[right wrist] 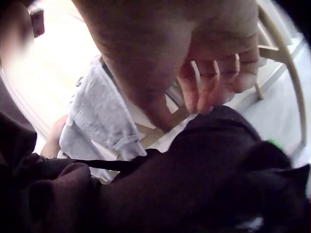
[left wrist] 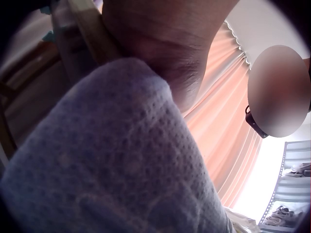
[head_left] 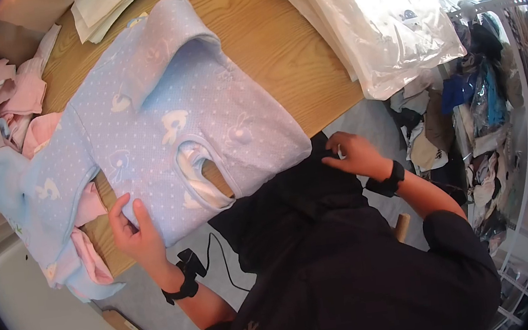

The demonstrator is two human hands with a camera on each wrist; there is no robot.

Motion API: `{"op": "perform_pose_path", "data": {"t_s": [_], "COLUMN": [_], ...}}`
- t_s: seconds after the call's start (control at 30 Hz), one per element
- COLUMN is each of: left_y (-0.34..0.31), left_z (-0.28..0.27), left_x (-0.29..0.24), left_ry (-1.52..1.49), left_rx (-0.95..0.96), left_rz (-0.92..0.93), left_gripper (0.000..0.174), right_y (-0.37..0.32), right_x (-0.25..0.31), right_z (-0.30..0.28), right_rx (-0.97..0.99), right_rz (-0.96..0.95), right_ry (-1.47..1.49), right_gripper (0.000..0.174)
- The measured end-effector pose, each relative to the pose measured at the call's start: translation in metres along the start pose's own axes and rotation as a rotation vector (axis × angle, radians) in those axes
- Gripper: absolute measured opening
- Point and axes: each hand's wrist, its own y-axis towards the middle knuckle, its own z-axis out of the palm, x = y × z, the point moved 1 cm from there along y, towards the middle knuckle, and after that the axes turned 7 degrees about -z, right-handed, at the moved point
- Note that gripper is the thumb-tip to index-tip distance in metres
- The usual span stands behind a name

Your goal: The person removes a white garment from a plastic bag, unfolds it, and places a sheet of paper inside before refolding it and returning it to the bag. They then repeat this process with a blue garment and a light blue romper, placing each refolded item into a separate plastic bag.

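A light blue and lilac baby garment (head_left: 141,127) with white dots and rabbits lies on the wooden table, its near part overhanging the front edge. A trimmed round opening (head_left: 185,175) faces the person, and one sleeve (head_left: 42,185) stretches left. My left hand (head_left: 136,237) is at the garment's near left edge, thumb and fingers extended and apart. In the left wrist view the dotted cloth (left wrist: 121,150) hides the fingers. Off the table, my right hand (head_left: 358,155) hovers by the black clothing on the lap, fingers loosely bent and holding nothing; its fingers (right wrist: 209,92) show in the right wrist view.
Pink clothes (head_left: 21,89) are heaped at the table's left. Clear plastic bags (head_left: 385,25) lie at the far right corner, and pale folded sheets (head_left: 103,10) at the back. A rack (head_left: 520,100) with many garments stands on the right. A black cable (head_left: 219,256) hangs near the left wrist.
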Motion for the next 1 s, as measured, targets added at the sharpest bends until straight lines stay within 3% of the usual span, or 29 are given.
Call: {"op": "perform_pose_path", "data": {"t_s": [0.07,0.17,0.27,0.37,0.47,0.67,0.87,1.0], "left_y": [0.001,0.000,0.000,0.001,0.001,0.002,0.001,0.002], "left_z": [-0.001,0.000,-0.001,0.000,0.001,0.000,0.000,0.000], "left_x": [0.001,0.000,-0.001,0.001,0.000,0.003,0.002,0.002], "left_ry": [0.008,-0.028,0.003,0.010,0.011,0.023,-0.001,0.029], "left_rx": [0.004,0.004,0.002,-0.006,-0.015,-0.011,-0.004,-0.012], "left_rz": [-0.005,-0.025,-0.034,-0.014,-0.008,0.003,-0.008,0.000], "left_gripper": [0.020,0.019,0.019,0.019,0.019,0.019,0.019,0.019], "right_y": [0.007,0.021,0.031,0.041,0.042,0.034,0.039,0.045], "right_x": [0.015,0.027,0.002,-0.015,0.003,0.041,0.038,0.027], "right_z": [0.008,0.015,0.046,0.072,0.066,0.051,0.058,0.062], "right_rx": [-0.052,0.126,0.120,-0.083,-0.197,-0.113,-0.317,-0.244], "right_rz": [-0.212,-0.157,-0.255,-0.359,-0.400,-0.239,-0.412,-0.365], "right_ry": [-0.064,-0.241,-0.377,-0.509,-0.373,-0.054,-0.093,-0.123], "right_gripper": [0.042,0.042,0.044,0.044,0.041,0.037,0.035,0.035]}}
